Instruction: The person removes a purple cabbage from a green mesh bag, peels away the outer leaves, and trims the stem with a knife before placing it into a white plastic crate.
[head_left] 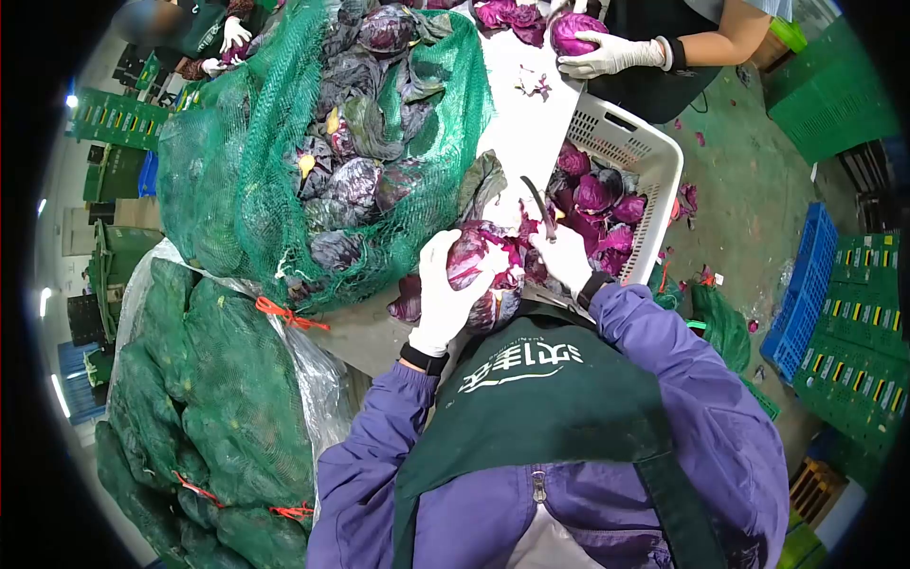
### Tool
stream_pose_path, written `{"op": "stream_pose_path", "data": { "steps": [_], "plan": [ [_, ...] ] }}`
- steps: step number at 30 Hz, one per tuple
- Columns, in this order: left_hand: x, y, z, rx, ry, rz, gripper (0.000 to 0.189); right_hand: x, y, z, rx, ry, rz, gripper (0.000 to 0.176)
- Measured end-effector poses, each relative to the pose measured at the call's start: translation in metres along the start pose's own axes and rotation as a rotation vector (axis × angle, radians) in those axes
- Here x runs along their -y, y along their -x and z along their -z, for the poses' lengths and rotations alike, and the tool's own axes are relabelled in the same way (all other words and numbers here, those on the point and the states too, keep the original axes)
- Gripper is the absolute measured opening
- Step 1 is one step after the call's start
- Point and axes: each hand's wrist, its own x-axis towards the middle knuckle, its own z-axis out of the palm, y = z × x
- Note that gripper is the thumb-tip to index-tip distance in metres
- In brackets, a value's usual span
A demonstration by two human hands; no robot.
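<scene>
In the head view, your left hand (447, 302) grips a red cabbage (467, 258) just left of the white crate (667, 156); your right hand (566, 260) closes on a curved knife (536, 199) beside it. This head looks partly trimmed, with ragged leaves around its pale part. The crate holds purple leaves and perhaps heads. Much seems left: the open net bag (263, 161), left of the crate, holds many heads in dark outer leaves. A loose leaf (483, 182) crowds your knife side; a co-worker's hand (611, 57) holds another cabbage (574, 34) beyond the crate.
</scene>
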Motion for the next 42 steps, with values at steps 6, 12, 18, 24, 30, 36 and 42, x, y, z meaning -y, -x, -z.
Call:
{"op": "stream_pose_path", "data": {
  "steps": [6,12,18,24,30,36,42],
  "plan": [
    [0.008,-0.002,0.007,0.021,0.043,0.01,0.071,0.067,0.012,0.036,-0.125,0.07,0.129,0.057],
    [-0.007,-0.002,0.008,0.124,-0.08,0.004,0.067,0.044,0.004,-0.019,0.158,0.343,0.372,0.044],
    [0.004,-0.003,0.014,0.138,0.04,-0.017,0.064,0.018,-0.014,-0.027,0.007,0.484,0.338,0.031],
    [0.044,0.049,0.035,0.077,0.597,0.245,0.069,-0.038,-0.028,0.008,-0.298,0.53,0.467,0.022],
    [0.02,0.068,0.065,0.048,0.083,0.192,0.086,-0.047,-0.034,0.052,-0.404,0.295,0.154,0.073],
    [0.023,0.025,0.023,-0.063,0.035,0.139,0.082,0.096,0.053,-0.015,0.364,0.273,0.258,0.072],
    [0.017,0.015,0.011,-0.101,-0.086,0.063,0.08,0.088,0.041,-0.037,0.255,0.354,0.221,0.058]
  ]
}}
